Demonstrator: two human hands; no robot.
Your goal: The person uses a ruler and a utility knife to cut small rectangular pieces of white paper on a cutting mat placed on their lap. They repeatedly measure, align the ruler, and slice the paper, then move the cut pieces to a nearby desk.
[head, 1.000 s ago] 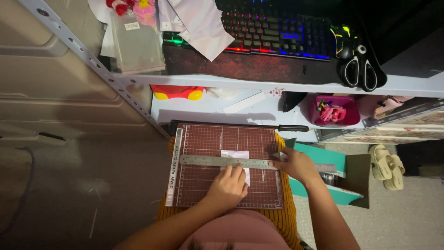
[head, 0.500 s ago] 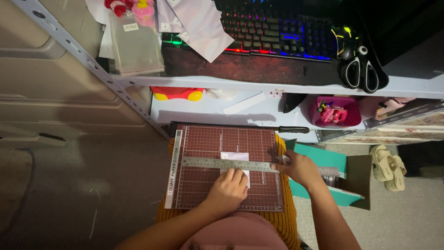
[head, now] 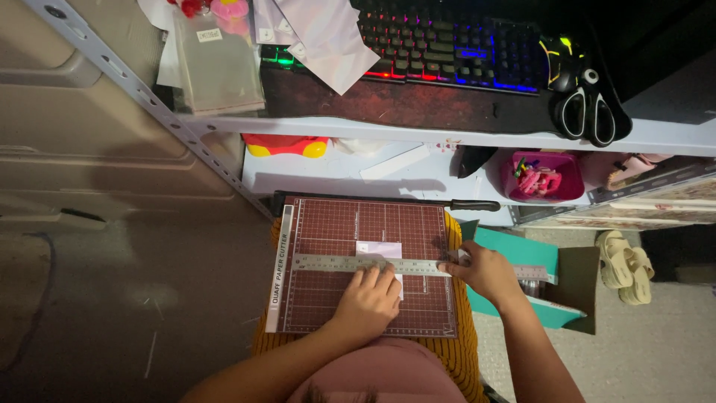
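The small white paper (head: pixel 379 250) lies on the dark red gridded cutting board (head: pixel 335 224), half tucked under the steel ruler (head: pixel 350 263) that crosses the board from left to right. The left hand (head: pixel 371 298) lies flat, fingers (head: pixel 373 277) spread and pressing down on the ruler and the lower part of the paper, gripping nothing. The right hand (head: pixel 485 270) pinches the ruler's right end at the board's edge, fingers curled around it. To do this well, I judge that both hands should bear straight down so the ruler cannot slide, with its edge squared to a grid line and the paper's sides parallel to the grid. The board rests on a mustard cloth (head: pixel 462 328) over the lap; the cutter arm's black handle (head: pixel 473 205) lies along the far edge. Keeping the board level seems wise.
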